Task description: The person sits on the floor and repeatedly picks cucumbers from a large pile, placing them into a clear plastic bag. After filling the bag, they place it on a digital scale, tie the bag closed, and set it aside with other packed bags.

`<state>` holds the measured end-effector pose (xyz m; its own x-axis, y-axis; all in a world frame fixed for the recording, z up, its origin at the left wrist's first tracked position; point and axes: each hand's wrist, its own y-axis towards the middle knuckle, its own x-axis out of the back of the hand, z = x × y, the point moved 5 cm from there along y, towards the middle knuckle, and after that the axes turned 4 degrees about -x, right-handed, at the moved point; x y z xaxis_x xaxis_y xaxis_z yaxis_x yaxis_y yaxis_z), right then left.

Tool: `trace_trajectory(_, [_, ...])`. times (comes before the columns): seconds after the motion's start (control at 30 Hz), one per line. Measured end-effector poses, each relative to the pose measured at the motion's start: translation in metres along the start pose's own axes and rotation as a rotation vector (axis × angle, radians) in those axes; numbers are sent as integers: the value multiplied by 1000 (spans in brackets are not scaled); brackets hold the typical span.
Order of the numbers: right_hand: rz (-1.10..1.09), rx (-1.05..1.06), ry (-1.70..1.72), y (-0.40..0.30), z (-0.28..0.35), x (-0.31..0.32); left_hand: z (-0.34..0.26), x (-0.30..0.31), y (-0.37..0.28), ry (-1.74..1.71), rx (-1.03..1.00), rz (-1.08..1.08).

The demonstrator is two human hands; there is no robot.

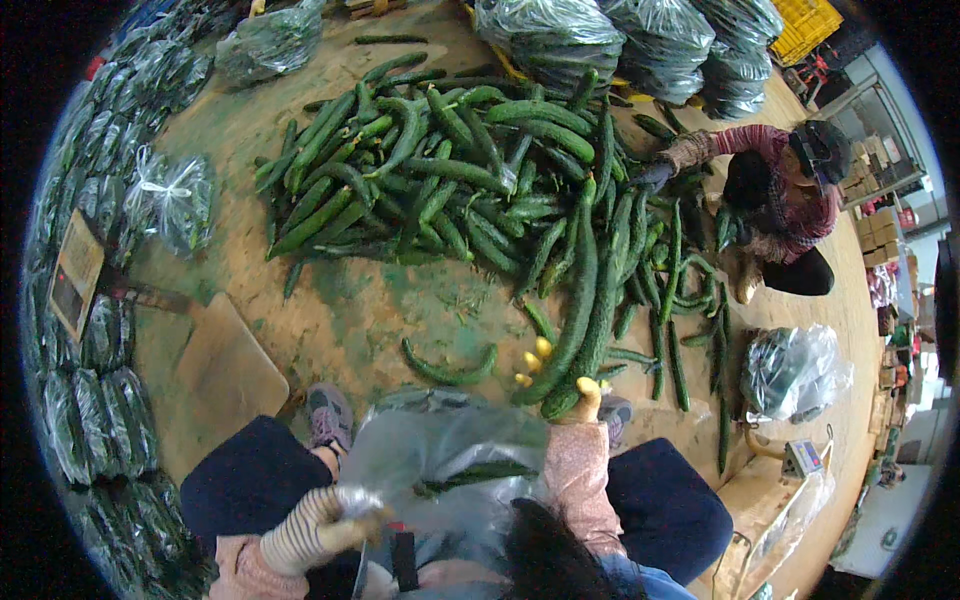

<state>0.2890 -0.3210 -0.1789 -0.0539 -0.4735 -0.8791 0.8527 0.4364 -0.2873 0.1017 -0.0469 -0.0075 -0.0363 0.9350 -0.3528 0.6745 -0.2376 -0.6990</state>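
Note:
My right hand (589, 401), in a pale glove with yellow rubber fingertips, grips the near ends of two long dark-green cucumbers (577, 307). They extend away from me to the heap's right side. My left hand (322, 525), in a striped glove, is closed on the edge of a clear plastic bag (442, 442) spread between my legs; its fingers are blurred. At least one cucumber (487, 474) shows through the bag's film. Just beyond the bag, a curved cucumber (450, 369) lies alone on the floor. The large cucumber heap (450, 165) spreads out ahead of me.
A scale with a flat platform (232, 360) stands left, beside stacked bagged cucumbers (97, 420). One tied bag (171, 199) sits nearby. Large filled bags (555, 45) line the back. A co-worker (787, 187) crouches right, reaching into the heap. Another filled bag (787, 371) rests right.

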Motion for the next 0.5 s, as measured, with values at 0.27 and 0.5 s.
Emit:
trace_trajectory(0.27, [-61,-234,-672,-63,52,-63,-7,3,-3,56,-267,-91])
trace_trajectory(0.5, [677,-765,-1488,-162,66,-176,19,22,-22,-30,-348,-26])
